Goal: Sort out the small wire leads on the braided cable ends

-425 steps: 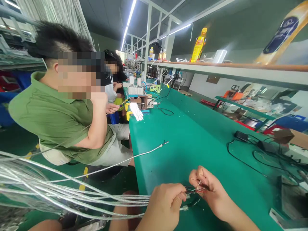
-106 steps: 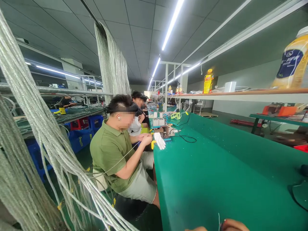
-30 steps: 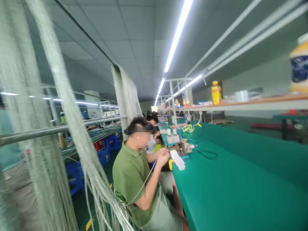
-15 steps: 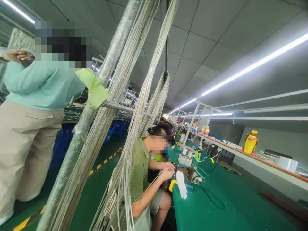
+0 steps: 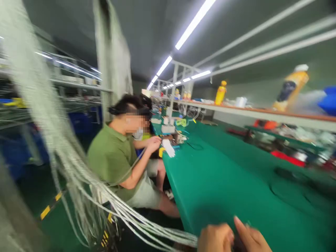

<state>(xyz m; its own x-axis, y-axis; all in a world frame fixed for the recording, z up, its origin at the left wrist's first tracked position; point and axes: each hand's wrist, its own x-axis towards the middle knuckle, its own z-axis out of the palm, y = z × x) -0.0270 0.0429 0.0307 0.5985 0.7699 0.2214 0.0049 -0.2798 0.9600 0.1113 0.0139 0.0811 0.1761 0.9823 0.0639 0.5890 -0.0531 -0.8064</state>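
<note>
At the bottom edge, my left hand [image 5: 215, 238] is curled closed. A bundle of pale grey cables [image 5: 154, 229] sweeps in from the left and meets it, and the hand appears to grip the strands. Close beside it on the right, my right hand [image 5: 253, 238] is blurred and cut off by the frame. One of its digits points up, and whether it holds anything is hidden. Both hands are over the near edge of a green-topped workbench [image 5: 215, 171].
Hanging cables [image 5: 39, 87] fill the left side. A co-worker in a green shirt [image 5: 110, 157] sits at the bench near a white glove [image 5: 168, 147] and a small machine [image 5: 169, 128]. The shelf [image 5: 252, 109] above the bench carries a yellow bottle [image 5: 221, 92] and an orange bottle [image 5: 291, 87].
My view has swung right and down towards the bench. Both my hands have come into the frame at the bottom, and the standing person on the left has gone out of it.
</note>
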